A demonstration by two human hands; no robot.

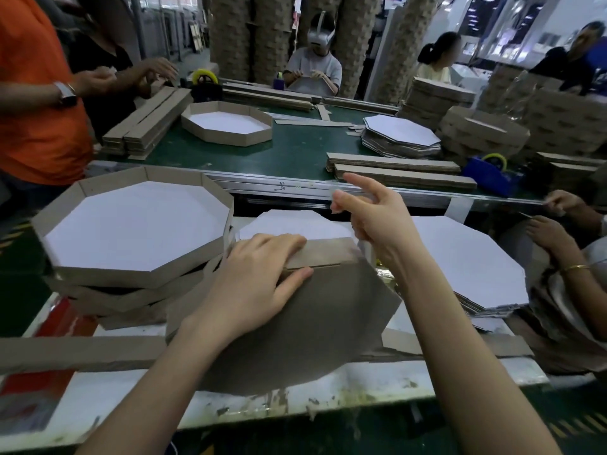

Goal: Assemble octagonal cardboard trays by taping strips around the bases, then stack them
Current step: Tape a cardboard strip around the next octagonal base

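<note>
Workbench [361, 382] crowded; left hand [253, 284] presses strip [328, 252] onto upper edge of base [312, 323].

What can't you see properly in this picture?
- Head view: whether the right hand pinches any tape; clear tape would be too faint to see.
- Head view: where the strip meets the base, covered by the left hand.
- Head view: the lower trays, mostly hidden under the top tray.
</note>
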